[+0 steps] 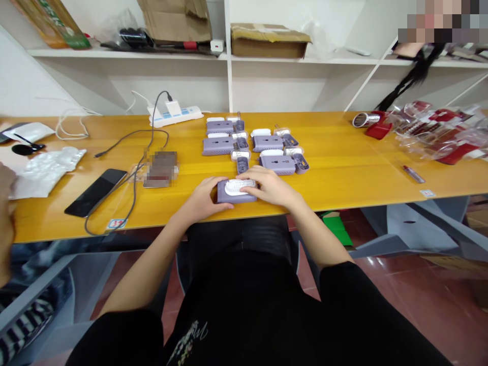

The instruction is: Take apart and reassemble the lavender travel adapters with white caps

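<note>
At the table's front edge, a purple box-shaped case [241,199] lies in front of me. My left hand [204,201] grips its left end, thumb along the near side and fingers at the far side. On top of the case is a white oval brush [235,186] with its bristles facing up. My right hand [269,186] pinches the brush's right end between thumb and fingers. Just beyond, a small purple part [242,164] with a clear piece stands close to my right fingertips. Several similar purple cases [277,164] with white brushes and small parts sit farther back.
Left of the hands lie a black phone [96,192], a dark cable [134,195] and a blurred packet [161,169]. A power strip [177,117] stands at the back. Red graters in clear packaging [450,132] pile up at right. Another person's arm [5,223] is at far left.
</note>
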A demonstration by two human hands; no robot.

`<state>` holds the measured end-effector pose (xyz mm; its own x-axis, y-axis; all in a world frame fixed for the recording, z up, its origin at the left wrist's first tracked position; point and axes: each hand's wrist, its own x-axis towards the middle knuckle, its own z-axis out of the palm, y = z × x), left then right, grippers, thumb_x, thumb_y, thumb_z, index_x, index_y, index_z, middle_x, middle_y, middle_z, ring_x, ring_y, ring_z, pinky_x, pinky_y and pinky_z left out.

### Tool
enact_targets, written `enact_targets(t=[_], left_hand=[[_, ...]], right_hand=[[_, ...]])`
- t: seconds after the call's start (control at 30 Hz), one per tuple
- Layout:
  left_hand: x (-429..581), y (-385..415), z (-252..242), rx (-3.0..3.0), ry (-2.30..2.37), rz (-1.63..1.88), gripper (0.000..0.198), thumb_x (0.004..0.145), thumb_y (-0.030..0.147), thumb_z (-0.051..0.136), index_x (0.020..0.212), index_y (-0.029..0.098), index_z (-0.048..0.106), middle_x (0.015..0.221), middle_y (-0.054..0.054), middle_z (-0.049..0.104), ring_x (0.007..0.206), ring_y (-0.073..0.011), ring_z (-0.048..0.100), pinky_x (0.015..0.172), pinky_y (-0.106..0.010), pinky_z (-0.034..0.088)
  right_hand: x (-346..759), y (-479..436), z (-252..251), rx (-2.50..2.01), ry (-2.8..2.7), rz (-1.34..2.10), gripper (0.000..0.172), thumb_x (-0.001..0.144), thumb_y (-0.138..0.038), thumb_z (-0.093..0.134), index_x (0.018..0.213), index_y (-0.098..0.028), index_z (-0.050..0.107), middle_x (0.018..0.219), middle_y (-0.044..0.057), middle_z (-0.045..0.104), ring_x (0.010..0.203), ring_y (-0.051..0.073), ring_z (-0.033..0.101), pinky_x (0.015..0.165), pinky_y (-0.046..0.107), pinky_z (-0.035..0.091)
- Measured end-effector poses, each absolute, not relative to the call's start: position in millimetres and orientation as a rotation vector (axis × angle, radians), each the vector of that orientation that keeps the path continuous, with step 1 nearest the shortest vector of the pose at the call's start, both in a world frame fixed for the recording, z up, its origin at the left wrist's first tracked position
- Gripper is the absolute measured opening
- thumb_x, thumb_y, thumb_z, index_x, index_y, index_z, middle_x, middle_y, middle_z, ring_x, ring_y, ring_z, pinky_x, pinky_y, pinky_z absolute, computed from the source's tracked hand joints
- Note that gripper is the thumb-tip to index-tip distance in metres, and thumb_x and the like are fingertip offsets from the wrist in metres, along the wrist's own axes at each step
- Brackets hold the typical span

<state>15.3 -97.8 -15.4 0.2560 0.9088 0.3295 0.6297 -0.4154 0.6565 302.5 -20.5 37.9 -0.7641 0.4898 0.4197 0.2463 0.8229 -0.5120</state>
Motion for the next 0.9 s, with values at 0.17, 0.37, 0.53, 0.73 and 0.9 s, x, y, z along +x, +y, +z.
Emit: enact_targets(t=[0.17,0.37,0.53,0.73,0.9], left_hand=[[15,-97,-16,2.164,1.404,0.974,0.079,0.088,0.052,0.099,0.155,0.028,0.065,0.156,-0.013,0.075,0.147,-0.0401,0.070,0.130,-0.061,0.054],[15,-98,-17,2.184,1.409,0.970,0.077,0.089,0.051,0.097,0.156,0.028,0.064,0.156,-0.013,0.074,0.147,-0.0398,0.070,0.130,-0.062,0.055],[15,-98,-18,2.188,1.399,0.976,0.077,0.090,0.051,0.097,0.156,0.028,0.064,0.155,-0.013,0.074,0.146,-0.0397,0.070,0.129,-0.061,0.056],[15,-98,-18,2.193,1.398,0.979,0.078,0.090,0.051,0.097,0.157,0.028,0.064,0.156,-0.014,0.074,0.148,-0.0398,0.069,0.130,-0.061,0.055],[14,-97,-19,2.187,1.403,0.976,0.078,0.089,0.051,0.097,0.156,0.028,0.064,0.156,-0.014,0.074,0.147,-0.0398,0.070,0.130,-0.062,0.055]], right_hand=[[299,-22,36,-0.551,-2.456,0.572,0.032,0.112,-0.034,0.077,0.143,-0.026,0.081,0.136,0.011,0.085,0.129,0.034,0.076,0.118,0.055,0.059],[302,-22,38,-0.564,-2.476,0.590,0.038,0.109,-0.038,0.080,0.146,-0.027,0.079,0.138,0.012,0.084,0.130,0.036,0.075,0.118,0.059,0.059],[311,-19,46,-0.633,-2.544,0.607,0.054,0.100,-0.046,0.091,0.149,-0.027,0.079,0.138,0.014,0.081,0.133,0.039,0.069,0.119,0.062,0.057],[310,-20,47,-0.661,-2.516,0.643,0.037,0.101,-0.042,0.090,0.130,-0.019,0.084,0.126,0.014,0.078,0.121,0.035,0.072,0.112,0.054,0.059],[307,-17,40,-0.638,-2.415,0.695,0.036,0.098,-0.043,0.093,0.125,-0.020,0.085,0.124,0.012,0.080,0.115,0.033,0.075,0.105,0.050,0.060]])
